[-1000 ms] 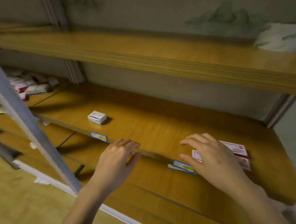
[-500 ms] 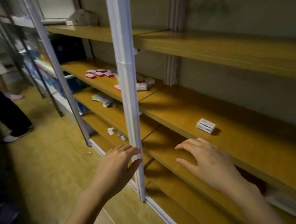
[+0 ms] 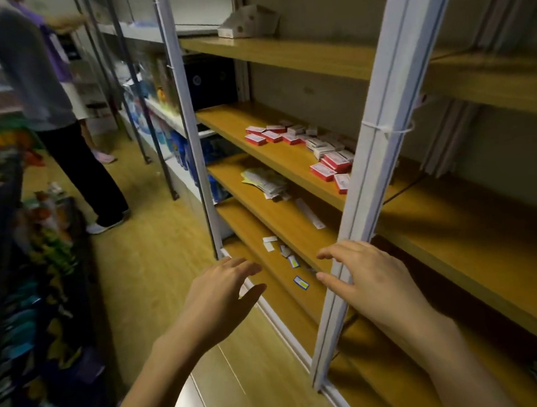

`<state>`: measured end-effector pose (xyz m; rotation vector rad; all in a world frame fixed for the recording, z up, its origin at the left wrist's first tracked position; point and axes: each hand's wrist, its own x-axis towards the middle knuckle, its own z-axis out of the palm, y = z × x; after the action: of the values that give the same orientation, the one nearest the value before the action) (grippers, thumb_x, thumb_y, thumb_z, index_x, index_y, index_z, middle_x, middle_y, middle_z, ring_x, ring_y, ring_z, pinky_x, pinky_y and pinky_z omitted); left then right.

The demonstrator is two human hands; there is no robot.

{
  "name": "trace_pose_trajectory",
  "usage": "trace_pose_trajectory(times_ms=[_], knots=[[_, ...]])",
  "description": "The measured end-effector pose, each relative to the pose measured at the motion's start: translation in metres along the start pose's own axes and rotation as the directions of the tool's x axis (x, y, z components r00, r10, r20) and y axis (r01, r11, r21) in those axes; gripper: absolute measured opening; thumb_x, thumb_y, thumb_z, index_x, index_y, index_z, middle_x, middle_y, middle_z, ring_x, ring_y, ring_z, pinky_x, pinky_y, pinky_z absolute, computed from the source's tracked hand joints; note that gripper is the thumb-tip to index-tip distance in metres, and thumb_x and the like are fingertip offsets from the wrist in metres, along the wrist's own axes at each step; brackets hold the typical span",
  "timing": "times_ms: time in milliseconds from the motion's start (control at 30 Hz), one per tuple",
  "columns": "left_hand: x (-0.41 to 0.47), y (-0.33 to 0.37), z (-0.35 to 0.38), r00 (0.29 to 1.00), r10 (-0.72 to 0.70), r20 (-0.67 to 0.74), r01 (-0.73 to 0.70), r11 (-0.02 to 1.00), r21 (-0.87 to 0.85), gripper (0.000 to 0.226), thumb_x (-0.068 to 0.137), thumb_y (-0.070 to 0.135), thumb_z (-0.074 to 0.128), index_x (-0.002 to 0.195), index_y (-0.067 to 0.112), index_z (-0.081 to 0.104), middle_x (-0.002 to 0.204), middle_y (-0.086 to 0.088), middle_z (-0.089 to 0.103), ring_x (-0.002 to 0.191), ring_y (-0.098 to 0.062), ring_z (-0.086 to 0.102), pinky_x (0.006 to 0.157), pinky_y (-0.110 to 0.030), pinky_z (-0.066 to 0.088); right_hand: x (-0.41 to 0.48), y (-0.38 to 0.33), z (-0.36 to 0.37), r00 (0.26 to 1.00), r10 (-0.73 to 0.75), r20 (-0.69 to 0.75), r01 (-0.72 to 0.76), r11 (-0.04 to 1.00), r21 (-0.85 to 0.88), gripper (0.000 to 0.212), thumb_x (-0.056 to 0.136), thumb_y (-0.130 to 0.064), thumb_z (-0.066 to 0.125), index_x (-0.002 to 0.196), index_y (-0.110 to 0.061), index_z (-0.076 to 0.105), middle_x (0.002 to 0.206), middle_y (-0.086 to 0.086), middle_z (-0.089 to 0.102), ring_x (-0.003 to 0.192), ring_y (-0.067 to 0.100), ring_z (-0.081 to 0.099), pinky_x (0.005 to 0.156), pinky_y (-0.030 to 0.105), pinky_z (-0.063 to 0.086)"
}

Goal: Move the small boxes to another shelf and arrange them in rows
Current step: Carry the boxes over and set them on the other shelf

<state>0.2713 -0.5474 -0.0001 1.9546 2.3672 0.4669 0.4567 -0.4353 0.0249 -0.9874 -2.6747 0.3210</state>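
Observation:
Several small red-and-white boxes [image 3: 301, 143] lie scattered on a wooden shelf [image 3: 239, 122] of the left bay, some in a loose row at the back, others heaped near the white upright post [image 3: 381, 151]. My left hand [image 3: 222, 295] hovers empty over the floor in front of the shelving, fingers spread. My right hand [image 3: 368, 279] is also empty, fingers relaxed, in front of the post's lower part. Both hands are well below and in front of the boxes. The wooden shelf [image 3: 473, 236] of the right bay shows bare wood.
A heap of papers [image 3: 264, 181] lies on the shelf under the boxes. Loose labels [image 3: 292, 262] dot the lower shelf. A person [image 3: 47, 101] stands in the aisle at the left. Racks of colourful goods [image 3: 39, 257] line the left side. A crumpled carton [image 3: 248, 22] sits on the top shelf.
The view has swung left from the right bay to the left bay. The lone white box is out of view. Both hands stayed empty and moved along with the view.

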Motion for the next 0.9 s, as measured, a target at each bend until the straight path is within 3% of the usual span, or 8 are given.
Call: trace_pose_trajectory(times_ms=[367, 600, 900], knots=[[0.141, -0.111, -0.002, 0.999, 0.026, -0.034, -0.028, 0.999, -0.037, 0.035, 0.090, 0.043, 0.046, 0.121, 0.029, 0.051, 0.116, 0.012, 0.057, 0.104, -0.006, 0.051, 0.085, -0.022, 0.045, 0.175, -0.002, 0.042, 1.000, 0.006, 0.013, -0.006, 0.999, 0.052, 0.033, 0.089, -0.045, 0.047, 0.120, -0.036, 0.046, 0.117, -0.019, 0.051, 0.108, 0.000, 0.046, 0.086, 0.023, 0.046], [0.236, -0.163, 0.003, 0.996, 0.088, -0.029, -0.090, 0.989, -0.117, 0.035, 0.089, 0.043, 0.047, 0.121, 0.028, 0.052, 0.117, 0.012, 0.057, 0.105, -0.005, 0.052, 0.087, -0.027, 0.047, 0.271, 0.014, 0.056, 0.992, 0.122, 0.046, -0.123, 0.992, 0.024, 0.037, 0.088, -0.046, 0.047, 0.124, -0.036, 0.044, 0.123, -0.019, 0.048, 0.114, 0.002, 0.044, 0.092, 0.024, 0.043], [0.345, -0.197, 0.029, 0.959, 0.283, 0.020, -0.272, 0.939, -0.210, 0.036, 0.089, 0.047, 0.045, 0.120, 0.030, 0.052, 0.119, 0.013, 0.056, 0.109, -0.006, 0.050, 0.088, -0.029, 0.045, 0.328, 0.047, 0.066, 0.931, 0.365, 0.024, -0.366, 0.930, 0.019, 0.036, 0.088, -0.045, 0.049, 0.122, -0.034, 0.047, 0.117, -0.017, 0.050, 0.105, 0.001, 0.047, 0.084, 0.020, 0.043]])
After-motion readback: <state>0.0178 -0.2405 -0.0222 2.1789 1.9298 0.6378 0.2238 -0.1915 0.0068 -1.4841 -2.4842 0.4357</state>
